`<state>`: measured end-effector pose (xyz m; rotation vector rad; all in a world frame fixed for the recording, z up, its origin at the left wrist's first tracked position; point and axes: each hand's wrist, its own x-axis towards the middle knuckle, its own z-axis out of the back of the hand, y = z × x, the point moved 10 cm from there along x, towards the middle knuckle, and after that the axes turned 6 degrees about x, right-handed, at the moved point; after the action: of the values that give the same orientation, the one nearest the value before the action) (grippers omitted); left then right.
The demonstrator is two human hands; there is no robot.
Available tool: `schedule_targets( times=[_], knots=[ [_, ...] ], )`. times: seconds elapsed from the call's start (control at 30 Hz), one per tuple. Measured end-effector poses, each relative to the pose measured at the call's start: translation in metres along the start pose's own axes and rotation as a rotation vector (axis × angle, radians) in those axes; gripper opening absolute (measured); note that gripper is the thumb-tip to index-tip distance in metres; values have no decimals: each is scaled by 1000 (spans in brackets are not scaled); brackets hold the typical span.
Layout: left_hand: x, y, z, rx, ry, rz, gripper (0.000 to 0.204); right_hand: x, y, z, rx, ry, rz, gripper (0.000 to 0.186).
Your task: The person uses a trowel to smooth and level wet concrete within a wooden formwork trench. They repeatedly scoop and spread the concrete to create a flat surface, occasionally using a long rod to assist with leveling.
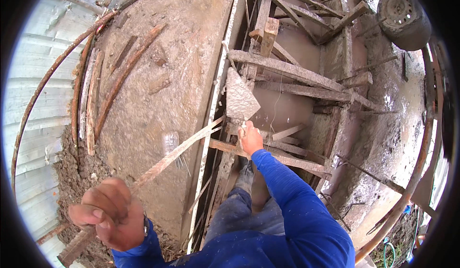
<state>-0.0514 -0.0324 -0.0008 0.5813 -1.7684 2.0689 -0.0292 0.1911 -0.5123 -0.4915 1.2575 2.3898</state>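
My right hand (250,138) is closed round the handle of a trowel. Wet grey mortar or mud coats the pointed trowel blade (238,98), which lies just beyond the hand, beside a long pale-edged board (216,91). At the lower left my left hand (110,215) grips a long wooden stick (167,157). The stick slants up to the right, its far end reaching across the board's edge near the trowel. Under the stick's middle, a clear plastic bottle (170,142) rests on the muddy slab (187,67).
Mud-caked timber braces (292,71) cross a trench of brown water (297,47) on the right. A wheel with a tyre (402,16) stands at the far right. Loose poles (125,74) lie left, along a corrugated metal fence (40,110). A curved pole (412,182) borders the right.
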Motion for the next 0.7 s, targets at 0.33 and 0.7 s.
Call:
schedule_targets(
  times=[0.33,0.7],
  knots=[
    [0,1,4,3,-38,-11,15,17,-11,42,-127,38,2,40],
    [-1,0,10,132,-95,-19,24,78,-50,67,-184,110,124,38]
  ],
)
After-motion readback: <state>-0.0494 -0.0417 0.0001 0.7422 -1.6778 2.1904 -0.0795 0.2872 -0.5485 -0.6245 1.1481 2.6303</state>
